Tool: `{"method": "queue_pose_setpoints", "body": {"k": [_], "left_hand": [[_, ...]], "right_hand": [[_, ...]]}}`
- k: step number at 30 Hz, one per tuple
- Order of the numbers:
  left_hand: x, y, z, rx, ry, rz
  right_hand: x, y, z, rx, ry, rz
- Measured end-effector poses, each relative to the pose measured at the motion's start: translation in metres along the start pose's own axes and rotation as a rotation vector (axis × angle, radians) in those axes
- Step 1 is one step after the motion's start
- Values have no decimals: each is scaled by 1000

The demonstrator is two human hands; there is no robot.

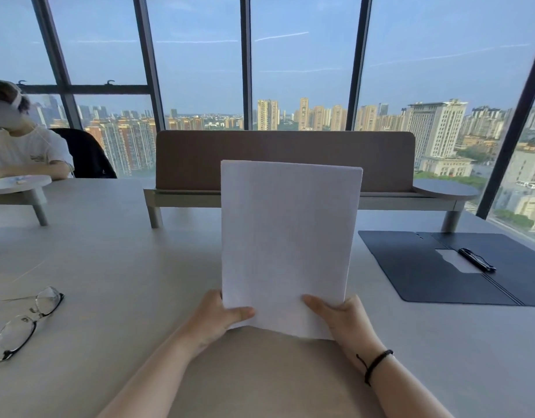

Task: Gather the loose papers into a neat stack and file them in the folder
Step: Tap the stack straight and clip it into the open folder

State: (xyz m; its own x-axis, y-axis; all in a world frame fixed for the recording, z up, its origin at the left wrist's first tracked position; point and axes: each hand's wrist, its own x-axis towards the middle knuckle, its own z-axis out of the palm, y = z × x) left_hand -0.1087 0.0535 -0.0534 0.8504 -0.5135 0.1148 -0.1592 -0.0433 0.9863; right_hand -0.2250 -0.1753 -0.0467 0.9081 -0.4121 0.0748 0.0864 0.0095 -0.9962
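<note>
A stack of white papers [287,236] stands upright in front of me, its edges lined up and its lower edge lifted just above the table [124,251]. My left hand [218,315] grips the stack's lower left corner, thumb on the front sheet. At the lower right corner my right hand [338,315] grips it the same way; a black cord circles that wrist. The dark blue folder [426,273] lies open flat on the table to the right, with a black pen [476,259] resting on its inner pocket.
A pair of glasses [25,321] lies on the table at the left. A brown desk divider on a raised shelf [284,158] crosses the table behind the papers. Another person [22,146] sits at the far left. Tall windows rise behind.
</note>
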Motion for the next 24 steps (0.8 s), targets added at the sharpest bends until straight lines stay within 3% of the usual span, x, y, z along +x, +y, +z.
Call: {"method": "queue_pose_setpoints", "body": {"k": [5, 7, 9, 14, 19, 24], "left_hand": [[4, 9, 20, -783, 93, -137], [0, 18, 41, -909, 55, -148], [-5, 30, 59, -897, 10, -120], [-2, 48, 37, -641, 145, -7], [-1, 69, -13, -380, 201, 46], [4, 87, -40, -234, 219, 127]], "right_hand": [[0, -11, 15, 319, 50, 1], [-2, -15, 34, 417, 31, 33], [-7, -17, 52, 483, -9, 67], [-10, -23, 44, 523, -113, 56], [10, -38, -12, 685, -25, -3], [21, -53, -44, 444, -64, -105]]}}
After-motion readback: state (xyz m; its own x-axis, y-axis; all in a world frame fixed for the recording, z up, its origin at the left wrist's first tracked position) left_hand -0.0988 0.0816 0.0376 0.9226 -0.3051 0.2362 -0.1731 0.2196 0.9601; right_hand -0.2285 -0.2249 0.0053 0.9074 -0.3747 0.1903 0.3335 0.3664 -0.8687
